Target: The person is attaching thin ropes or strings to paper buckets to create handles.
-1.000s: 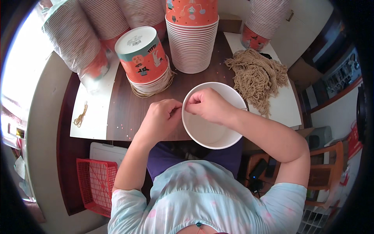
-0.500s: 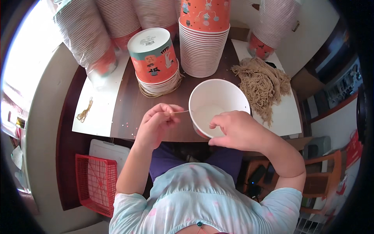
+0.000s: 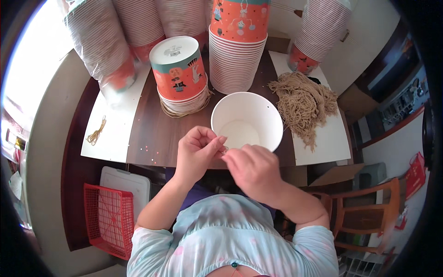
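Both hands have drawn back off the bowl since half a second ago and now meet just below its near rim, over the table edge. Left hand (image 3: 199, 148) is pinched, thumb against fingertips, gripping a thin bit of string (image 3: 225, 148) that barely shows between the two hands. Right hand (image 3: 253, 170) comes in from the other side, fingers curled, its fingertips right up against the left ones at that same string; whether it actually grips the string I cannot tell, the knuckles hide it.

Just beyond the hands sits the white paper bowl (image 3: 247, 121), upright and open, on the dark wooden table (image 3: 147, 134). To its right, a loose heap of tan strings (image 3: 304, 104) spreads over a white sheet (image 3: 328, 141). To the bowl's left, an upside-down stack of orange printed bowls (image 3: 179, 76) stands with a ring of string round its base. Behind the white bowl rises a tall stack of bowls (image 3: 237, 51), orange print at the top.

Further left, a small tangle of string (image 3: 96, 132) lies alone on another white sheet (image 3: 115, 134). Wrapped stacks of bowls (image 3: 99, 44) lean at the back left. Down on the floor, a red basket (image 3: 108, 220) sits beside a white lid (image 3: 124, 184), and a wooden chair (image 3: 369, 212) stands at the right.
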Demonstrator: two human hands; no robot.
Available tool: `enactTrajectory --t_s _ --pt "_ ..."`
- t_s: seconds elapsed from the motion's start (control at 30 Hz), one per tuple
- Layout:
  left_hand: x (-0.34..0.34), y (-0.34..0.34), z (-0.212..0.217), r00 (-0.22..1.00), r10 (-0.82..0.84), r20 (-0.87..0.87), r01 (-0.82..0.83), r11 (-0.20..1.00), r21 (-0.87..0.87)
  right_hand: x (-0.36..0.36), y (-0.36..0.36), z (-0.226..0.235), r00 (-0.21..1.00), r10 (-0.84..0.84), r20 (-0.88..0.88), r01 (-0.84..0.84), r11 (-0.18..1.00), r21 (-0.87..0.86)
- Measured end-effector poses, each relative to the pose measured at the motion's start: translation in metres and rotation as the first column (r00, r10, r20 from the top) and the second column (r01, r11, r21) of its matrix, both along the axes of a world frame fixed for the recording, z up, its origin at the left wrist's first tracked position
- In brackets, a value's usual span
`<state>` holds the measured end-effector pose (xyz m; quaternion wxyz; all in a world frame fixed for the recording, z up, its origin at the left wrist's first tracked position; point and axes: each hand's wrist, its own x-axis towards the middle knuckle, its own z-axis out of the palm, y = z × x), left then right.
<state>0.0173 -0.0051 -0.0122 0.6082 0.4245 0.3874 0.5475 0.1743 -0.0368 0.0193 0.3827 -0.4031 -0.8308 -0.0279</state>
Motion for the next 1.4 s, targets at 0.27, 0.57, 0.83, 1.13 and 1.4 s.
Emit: enactTrajectory --t_s 0.27,0.57,0.83,1.13,1.4 --pt "-0.012 -0.013 0.003 0.991 -0.116 0.063 0.121 0.989 -0.081 -0.011 -0.013 -0.006 0.972 0.220 0.076 -0.218 0.975 -0.041" --pt "-0.009 -0.017 0.004 0.991 -0.124 0.047 0.128 0.987 -0.092 0.007 0.053 0.019 0.930 0.364 0.058 -0.331 0.893 -0.305" --pt "-0.009 -0.019 0.008 0.993 -0.041 -0.112 0.045 0.998 0.033 0.004 0.050 0.020 0.905 0.356 0.235 -0.350 0.934 -0.067" --pt "-0.014 -0.020 -0.003 0.985 -0.090 -0.144 0.114 0.979 0.169 0.011 0.048 0.027 0.915 0.316 0.250 -0.326 0.945 0.000" --pt "-0.010 -0.032 -0.023 0.550 0.712 -0.436 0.086 0.471 0.878 -0.012 -0.022 -0.028 0.995 0.091 0.033 -0.093 0.994 0.058"
